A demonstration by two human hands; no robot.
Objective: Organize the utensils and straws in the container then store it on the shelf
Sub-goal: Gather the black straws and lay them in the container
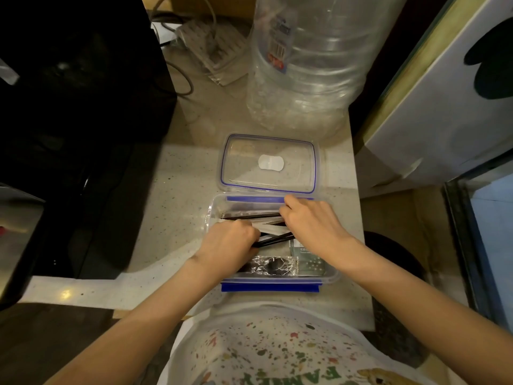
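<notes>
A: Head view: where is the container (273, 279) found?

B: At 6 o'clock on the counter (155, 207). Black straws (273, 238), long axis 9-to-3, are gripped by the nearer left hand (231, 243).

A: Right hand (308, 220)?

B: Curled over contents; grasp cannot be told. The lid (268, 162) lies beyond, at 12.

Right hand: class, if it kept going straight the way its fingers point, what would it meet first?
The right hand points left across the container, so it would probably meet the black straws first, then the left hand; depth is unclear.
</notes>
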